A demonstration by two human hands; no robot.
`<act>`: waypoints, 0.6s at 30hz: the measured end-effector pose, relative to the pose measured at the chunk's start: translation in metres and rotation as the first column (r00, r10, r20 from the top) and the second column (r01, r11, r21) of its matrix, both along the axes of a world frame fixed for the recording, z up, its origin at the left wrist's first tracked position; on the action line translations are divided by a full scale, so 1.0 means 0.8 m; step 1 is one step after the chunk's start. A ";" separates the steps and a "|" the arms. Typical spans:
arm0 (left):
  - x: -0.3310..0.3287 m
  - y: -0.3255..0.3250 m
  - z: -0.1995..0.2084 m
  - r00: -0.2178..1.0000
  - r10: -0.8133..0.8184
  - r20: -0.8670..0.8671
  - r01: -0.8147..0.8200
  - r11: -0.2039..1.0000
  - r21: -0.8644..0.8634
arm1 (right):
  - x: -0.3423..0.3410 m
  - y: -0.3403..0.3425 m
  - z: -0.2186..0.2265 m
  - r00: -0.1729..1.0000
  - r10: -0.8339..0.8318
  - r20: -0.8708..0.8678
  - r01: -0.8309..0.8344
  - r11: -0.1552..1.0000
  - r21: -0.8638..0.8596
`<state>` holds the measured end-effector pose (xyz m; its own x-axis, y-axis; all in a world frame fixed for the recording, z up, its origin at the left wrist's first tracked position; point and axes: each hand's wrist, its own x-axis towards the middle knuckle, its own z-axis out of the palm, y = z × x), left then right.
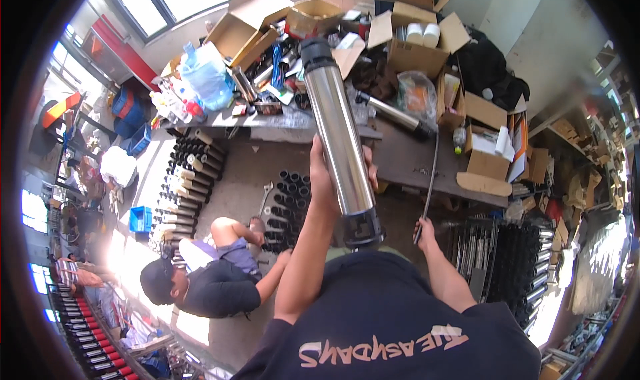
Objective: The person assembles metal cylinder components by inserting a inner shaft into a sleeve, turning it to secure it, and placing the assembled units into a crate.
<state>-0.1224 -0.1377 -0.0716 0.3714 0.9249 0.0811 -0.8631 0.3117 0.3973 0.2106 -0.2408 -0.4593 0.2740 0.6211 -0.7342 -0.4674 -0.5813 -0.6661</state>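
My left hand (323, 180) is wrapped round a shiny metal cylinder (339, 133), with its fingers showing on the far side. The cylinder has a black cap at each end and stands tilted, its lower end close to my shirt. Off to the right, my right hand (425, 232) is closed round the near end of a long thin metal rod (431, 183). The rod's far end reaches over the workbench (417, 155), close to the black end of a second metal cylinder (395, 112) lying there. I cannot tell whether they touch.
Open cardboard boxes (419, 55), a blue-tinted plastic jug (205, 79) and loose parts crowd the bench. A person (220, 288) in dark clothes sits low at left, beside upright black tubes (287, 203). Stacked cylinders (190, 180) line the left; racked tubes (517, 263) stand at right.
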 end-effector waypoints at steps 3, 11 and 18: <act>-0.009 -0.002 0.012 0.895 0.135 -0.425 -0.127 0.991 0.047 | 0.008 -0.007 0.003 0.999 -0.013 -0.038 0.012 0.999 -0.030; -0.009 0.016 -0.084 0.995 -0.077 -0.065 0.066 0.985 -0.160 | 0.019 -0.017 0.010 0.992 0.051 0.113 -0.046 0.998 -0.052; -0.003 0.021 -0.062 1.000 0.000 -0.027 -0.005 0.984 -0.177 | 0.020 -0.061 0.020 0.993 0.103 0.064 -0.097 0.992 -0.086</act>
<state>-0.1252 -0.1211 -0.1215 0.3691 0.9246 -0.0942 -0.8536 0.3773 0.3591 0.2265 -0.2898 -0.4436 0.2645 0.5863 -0.7657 -0.3592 -0.6769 -0.6424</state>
